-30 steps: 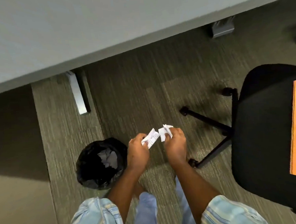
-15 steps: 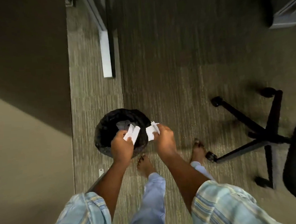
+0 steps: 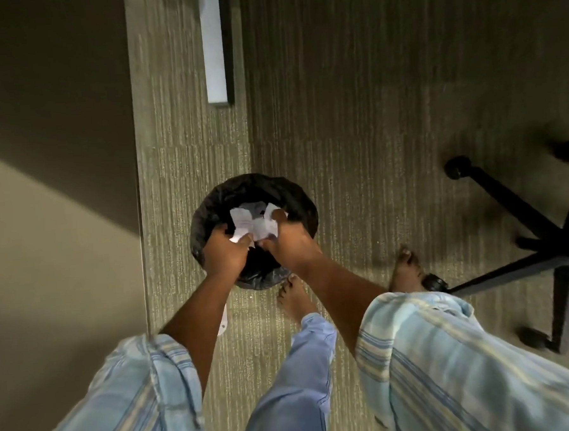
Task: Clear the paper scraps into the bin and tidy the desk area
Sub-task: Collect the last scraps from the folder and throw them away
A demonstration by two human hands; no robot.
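Head cam was pointed almost straight down at the floor. Both hands were right over the bin (image 3: 210, 202), a round one lined with a black bag, sitting on the striped carpet (image 3: 354, 119). The left hand (image 3: 224, 254) was curled closed around a bunch of white paper scraps (image 3: 244, 222), with the crumpled bits poking out past the fingers above the bin's opening. The right hand (image 3: 288, 244) was pinched closed on its own scraps (image 3: 269, 227), thumb and fingers gripping the edge of the wad. The two wads were touching or nearly touching in the middle, honestly couldn't tell where one ended and the other started since it was a bit blurry. There also looked to be some pale paper already down inside the bag behind the hands, but it was hard to separate from what was being held.

Both forearms came out of light blue striped sleeves (image 3: 448, 355). Below them you could see a blue trouser leg (image 3: 301, 379) and two bare feet on the carpet; the nearer foot (image 3: 294, 297) was just beside the bin's near edge, and the other foot (image 3: 408, 271) was further right, next to a caster of the black office chair base (image 3: 542, 251). A white desk leg (image 3: 213, 47) stood on the carpet at the top, well apart from the bin. A small white scrap-like thing (image 3: 223, 320) lay on the floor by the left forearm, too small to tell what it was.
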